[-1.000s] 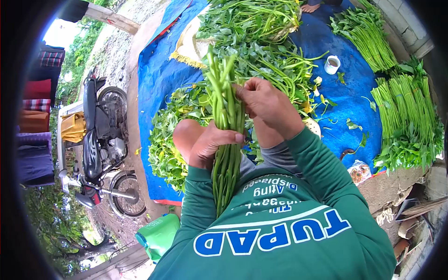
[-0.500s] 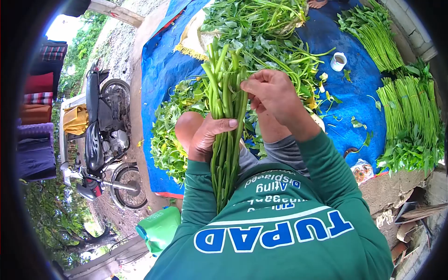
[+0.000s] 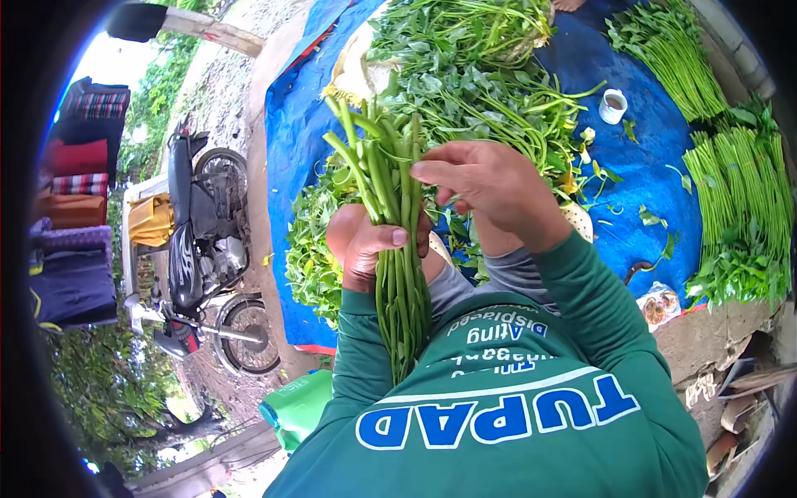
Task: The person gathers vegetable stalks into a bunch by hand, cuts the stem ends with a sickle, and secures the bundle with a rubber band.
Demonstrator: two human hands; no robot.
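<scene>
A long bundle of thick green water spinach stems (image 3: 404, 286) stands upright before my chest, its cut ends fanned out at the top. My left hand (image 3: 371, 251) is wrapped round its middle, thumb across the front. Beside the upper stems is my right hand (image 3: 494, 187), thumb and forefinger pinched together at the bundle's right edge. Whatever lies between those fingertips is too small to make out. Behind the bundle, a big heap of leafy water spinach (image 3: 477, 91) covers part of the blue tarp (image 3: 573, 66). Loose leaves (image 3: 311, 266) lie in a pile by my left knee.
Tied bundles of greens (image 3: 739, 191) line the tarp's right edge. A white cup (image 3: 613, 106) stands on the tarp, and a patterned plastic packet (image 3: 658, 305) lies near its corner. At left are a motorcycle (image 3: 195, 249), hanging clothes (image 3: 79, 191) and a green bag (image 3: 300, 407).
The upper stems lean further left and spread a little more. My right hand stays beside them, fingers still pinched. The whole scene has shifted slightly right and down in view.
</scene>
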